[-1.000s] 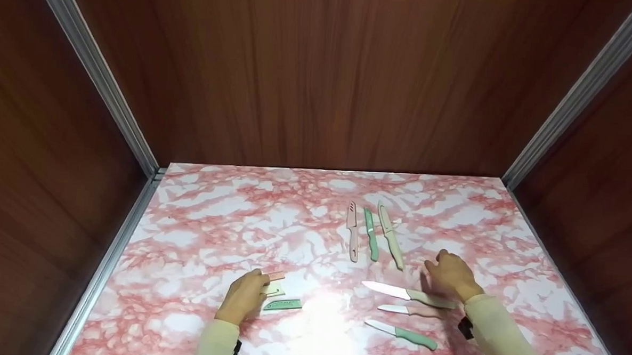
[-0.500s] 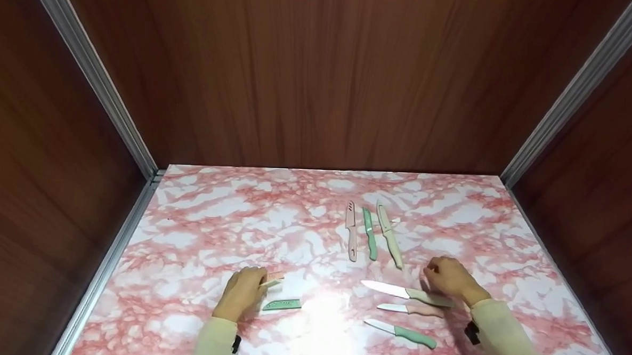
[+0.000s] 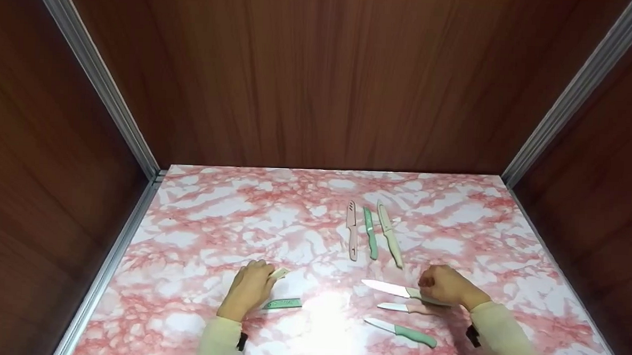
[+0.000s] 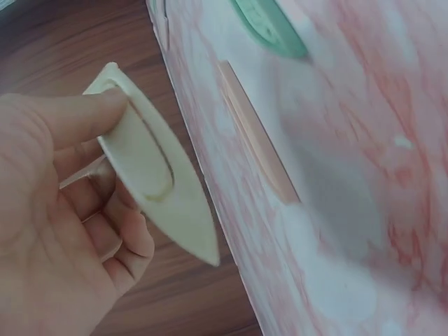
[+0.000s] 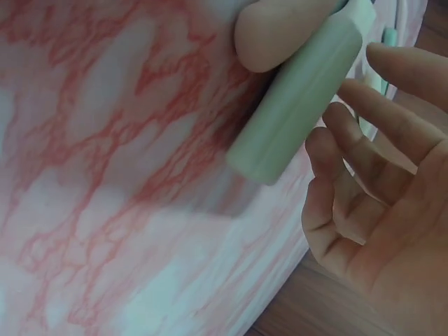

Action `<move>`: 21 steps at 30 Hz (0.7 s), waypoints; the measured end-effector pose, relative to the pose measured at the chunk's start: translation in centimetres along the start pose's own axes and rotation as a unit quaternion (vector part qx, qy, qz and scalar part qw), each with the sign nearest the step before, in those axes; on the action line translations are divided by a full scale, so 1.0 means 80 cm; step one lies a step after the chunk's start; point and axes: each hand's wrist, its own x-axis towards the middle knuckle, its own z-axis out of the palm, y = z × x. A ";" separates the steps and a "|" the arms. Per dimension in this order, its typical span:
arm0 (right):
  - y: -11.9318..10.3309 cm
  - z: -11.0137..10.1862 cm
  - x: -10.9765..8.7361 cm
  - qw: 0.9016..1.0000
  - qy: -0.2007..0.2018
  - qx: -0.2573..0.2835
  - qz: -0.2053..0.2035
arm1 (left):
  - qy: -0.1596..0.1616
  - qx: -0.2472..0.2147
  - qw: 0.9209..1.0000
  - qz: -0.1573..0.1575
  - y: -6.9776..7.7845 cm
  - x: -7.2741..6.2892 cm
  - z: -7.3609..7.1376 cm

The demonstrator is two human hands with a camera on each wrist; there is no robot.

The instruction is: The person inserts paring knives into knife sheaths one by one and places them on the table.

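My left hand [image 3: 250,286] pinches a cream knife sheath [image 4: 161,161] between thumb and fingers, above the table. Below it in the left wrist view lies a pink sheath [image 4: 259,133], which the hand hides in the head view. A green sheath [image 3: 283,303] lies nearer the front. My right hand [image 3: 444,285] hovers at the handle of a white-bladed cream knife [image 3: 386,288]. In the right wrist view its loosely bent fingers stand beside the cream handle [image 5: 301,105], not closed round it. Just in front lie a pink knife [image 3: 395,307] and a green knife [image 3: 416,335], blades bare and pointing left.
Farther back, a pink knife [image 3: 352,232], a green knife [image 3: 370,234] and a cream knife [image 3: 391,237] lie side by side with covered blades. The marbled pink and white table [image 3: 213,210] is walled by brown wood panels [image 3: 320,81] with metal corner posts.
My left hand has picked up the cream sheath and moved slightly right and over the pink one. My right hand has come down toward the cream knife's handle.
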 end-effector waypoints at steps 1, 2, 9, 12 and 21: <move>-0.001 0.000 0.000 1.000 -0.005 0.001 0.003 | 0.003 0.002 1.000 0.000 0.002 0.001 0.001; -0.002 0.000 -0.001 1.000 -0.011 0.003 0.005 | 0.007 0.001 1.000 0.001 0.003 0.001 0.001; -0.004 0.003 -0.002 0.999 -0.028 0.013 -0.018 | 0.007 -0.044 0.999 0.000 0.005 -0.001 0.004; -0.006 0.005 -0.001 0.999 -0.027 0.014 -0.017 | -0.008 -0.076 0.997 -0.012 0.007 0.000 0.003; -0.014 0.010 0.001 0.998 -0.028 0.014 0.058 | -0.054 -0.148 0.987 -0.037 0.016 0.005 -0.002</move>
